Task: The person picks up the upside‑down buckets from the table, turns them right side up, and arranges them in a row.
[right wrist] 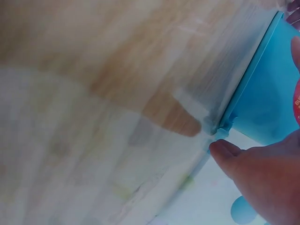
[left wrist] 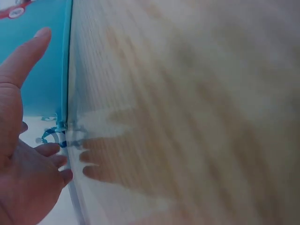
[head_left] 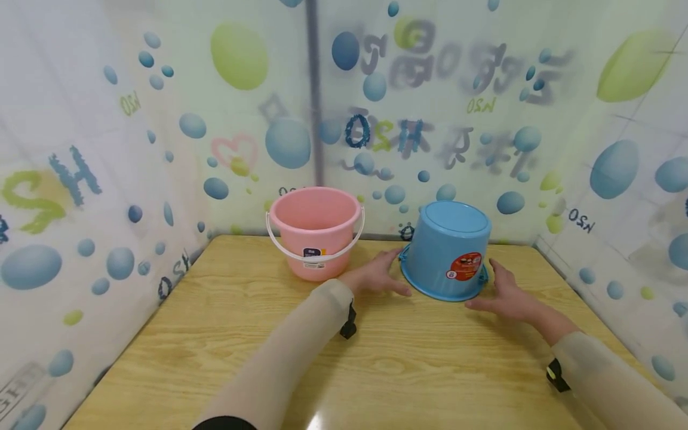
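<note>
A blue bucket [head_left: 450,251] stands upside down on the wooden table, its rim on the tabletop and a red label [head_left: 464,266] on its side. At its left side is my left hand [head_left: 379,276], fingers spread and nothing held. My right hand [head_left: 509,295] is at the opposite side, thumb and fingers apart, close to the rim. The left wrist view has the left thumb [left wrist: 29,54] in front of the blue wall, with fingertips near the handle joint [left wrist: 58,131]. In the right wrist view, a fingertip [right wrist: 222,151] is right by the rim.
A pink bucket [head_left: 314,239] with a white handle [head_left: 274,239] stands upright to the left, just beyond my left wrist. The wooden table [head_left: 387,364] reaches back to a patterned curtain [head_left: 344,101], with more curtain along both sides.
</note>
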A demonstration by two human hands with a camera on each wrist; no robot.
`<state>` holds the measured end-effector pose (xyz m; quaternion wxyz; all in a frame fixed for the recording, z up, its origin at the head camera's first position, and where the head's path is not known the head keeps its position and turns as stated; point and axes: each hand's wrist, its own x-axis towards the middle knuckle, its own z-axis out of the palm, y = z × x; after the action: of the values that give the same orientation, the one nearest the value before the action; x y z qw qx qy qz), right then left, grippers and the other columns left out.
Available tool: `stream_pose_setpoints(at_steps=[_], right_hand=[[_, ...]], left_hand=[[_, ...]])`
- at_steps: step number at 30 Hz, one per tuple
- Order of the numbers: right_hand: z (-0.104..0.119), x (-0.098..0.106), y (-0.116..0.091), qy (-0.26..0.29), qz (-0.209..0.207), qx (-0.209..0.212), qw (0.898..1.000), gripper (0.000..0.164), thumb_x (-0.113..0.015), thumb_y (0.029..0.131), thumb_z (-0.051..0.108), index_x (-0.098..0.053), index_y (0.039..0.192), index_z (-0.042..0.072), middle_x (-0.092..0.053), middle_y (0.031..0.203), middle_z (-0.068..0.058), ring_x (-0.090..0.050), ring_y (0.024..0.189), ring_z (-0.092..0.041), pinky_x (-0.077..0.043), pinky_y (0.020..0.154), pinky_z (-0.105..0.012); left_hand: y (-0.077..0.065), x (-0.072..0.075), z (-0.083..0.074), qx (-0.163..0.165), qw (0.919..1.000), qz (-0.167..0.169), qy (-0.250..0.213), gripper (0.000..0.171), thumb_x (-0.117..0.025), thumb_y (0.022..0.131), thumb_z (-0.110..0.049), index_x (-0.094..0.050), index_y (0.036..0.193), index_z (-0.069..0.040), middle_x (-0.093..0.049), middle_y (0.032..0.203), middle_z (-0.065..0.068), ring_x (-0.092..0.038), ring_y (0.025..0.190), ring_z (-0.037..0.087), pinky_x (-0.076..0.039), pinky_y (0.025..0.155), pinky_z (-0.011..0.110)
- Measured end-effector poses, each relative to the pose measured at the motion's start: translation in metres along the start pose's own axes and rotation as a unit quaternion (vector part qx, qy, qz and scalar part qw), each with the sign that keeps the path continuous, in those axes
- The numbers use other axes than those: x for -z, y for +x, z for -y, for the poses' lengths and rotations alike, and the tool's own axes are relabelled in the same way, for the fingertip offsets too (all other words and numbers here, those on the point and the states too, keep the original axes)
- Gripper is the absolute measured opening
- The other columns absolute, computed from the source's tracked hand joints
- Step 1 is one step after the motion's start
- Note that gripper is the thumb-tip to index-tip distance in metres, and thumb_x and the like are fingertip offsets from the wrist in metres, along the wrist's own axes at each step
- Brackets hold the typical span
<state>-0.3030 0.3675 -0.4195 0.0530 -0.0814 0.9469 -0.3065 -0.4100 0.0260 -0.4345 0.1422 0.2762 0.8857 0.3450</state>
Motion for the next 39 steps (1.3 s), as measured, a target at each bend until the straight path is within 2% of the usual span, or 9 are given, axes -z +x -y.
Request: stream_pose_setpoints(at_steps=[3,10,15,19,22,28,33,36,39], right_hand=[[-0.002,0.000,0.005,-0.006,0.002,-0.014,1.000,0.141,-0.089,0.092,0.046,0.015,0.165,-0.015,0.004,0.167,-0.052,-0.009,0.152,-0.074,-0.023,0.121,-0.087],[-0.010,-0.002,0.015,-0.001,0.008,-0.031,0.999,0.149,-0.093,0.089,0.043,0.022,0.164,-0.014,0.007,0.167,-0.052,-0.007,0.152,-0.072,-0.022,0.122,-0.086],[-0.011,-0.006,0.021,0.011,0.004,-0.001,1.000,0.148,-0.095,0.088,0.036,0.022,0.165,-0.013,0.005,0.169,-0.049,-0.005,0.153,-0.070,-0.020,0.122,-0.086],[-0.007,-0.009,0.024,0.038,0.000,0.040,0.998,0.146,-0.095,0.088,0.025,0.023,0.166,-0.009,0.006,0.171,-0.046,-0.003,0.156,-0.069,-0.017,0.123,-0.086],[-0.004,-0.010,0.025,0.047,-0.001,0.061,0.997,0.144,-0.094,0.089,0.020,0.024,0.167,-0.008,0.007,0.172,-0.045,-0.002,0.158,-0.069,-0.014,0.124,-0.086],[-0.003,-0.006,0.024,0.048,-0.021,0.080,0.995,0.138,-0.091,0.093,0.020,0.022,0.170,-0.002,0.004,0.177,-0.040,-0.007,0.161,-0.068,-0.016,0.125,-0.084],[0.000,-0.003,0.016,0.038,-0.030,0.065,0.997,0.136,-0.087,0.097,0.031,0.023,0.171,0.002,0.000,0.177,-0.042,-0.018,0.156,-0.072,-0.024,0.122,-0.085],[0.003,-0.002,0.011,0.021,-0.040,0.058,0.997,0.131,-0.084,0.099,0.037,0.020,0.173,0.005,-0.009,0.175,-0.043,-0.027,0.152,-0.073,-0.028,0.120,-0.085],[0.006,-0.002,0.007,0.011,-0.052,0.071,0.996,0.123,-0.079,0.103,0.038,0.016,0.174,0.006,-0.015,0.173,-0.045,-0.033,0.148,-0.073,-0.033,0.118,-0.084]], left_hand=[[0.008,-0.002,-0.002,0.006,0.9999,0.004,0.013,0.128,-0.094,0.087,-0.050,-0.009,0.179,-0.024,-0.023,0.184,0.010,-0.024,0.170,0.033,-0.030,0.136,0.057],[0.019,-0.008,-0.014,-0.012,0.9998,0.002,-0.016,0.141,-0.098,0.085,-0.038,0.006,0.178,-0.022,-0.015,0.186,0.011,-0.022,0.171,0.031,-0.024,0.139,0.050],[0.021,-0.009,-0.018,-0.004,0.9997,0.008,-0.022,0.135,-0.095,0.088,-0.036,0.004,0.178,-0.021,-0.016,0.186,0.011,-0.023,0.171,0.032,-0.024,0.139,0.051],[0.025,-0.010,-0.016,-0.001,0.9998,0.012,-0.014,0.134,-0.095,0.088,-0.034,0.003,0.179,-0.022,-0.020,0.185,0.010,-0.026,0.170,0.030,-0.026,0.138,0.048],[0.023,-0.010,-0.017,0.009,0.9999,0.011,0.002,0.135,-0.095,0.088,-0.035,0.004,0.179,-0.026,-0.022,0.184,0.012,-0.026,0.170,0.030,-0.025,0.139,0.048],[0.012,-0.006,-0.021,0.020,0.9995,-0.003,0.023,0.131,-0.092,0.092,-0.041,0.007,0.177,-0.036,-0.024,0.178,0.024,-0.025,0.165,0.040,-0.024,0.137,0.058],[0.006,0.001,-0.017,0.006,0.9999,-0.004,-0.009,0.126,-0.089,0.094,-0.042,0.007,0.176,-0.042,-0.025,0.175,0.024,-0.029,0.160,0.038,-0.029,0.135,0.058],[0.000,0.005,-0.014,-0.020,0.9989,0.005,-0.042,0.120,-0.085,0.098,-0.042,0.006,0.176,-0.041,-0.016,0.182,0.019,-0.020,0.168,0.037,-0.024,0.137,0.058],[-0.007,0.007,-0.012,-0.041,0.9966,0.005,-0.071,0.112,-0.079,0.102,-0.044,0.004,0.176,-0.043,-0.011,0.186,0.013,-0.011,0.172,0.036,-0.021,0.138,0.058]])
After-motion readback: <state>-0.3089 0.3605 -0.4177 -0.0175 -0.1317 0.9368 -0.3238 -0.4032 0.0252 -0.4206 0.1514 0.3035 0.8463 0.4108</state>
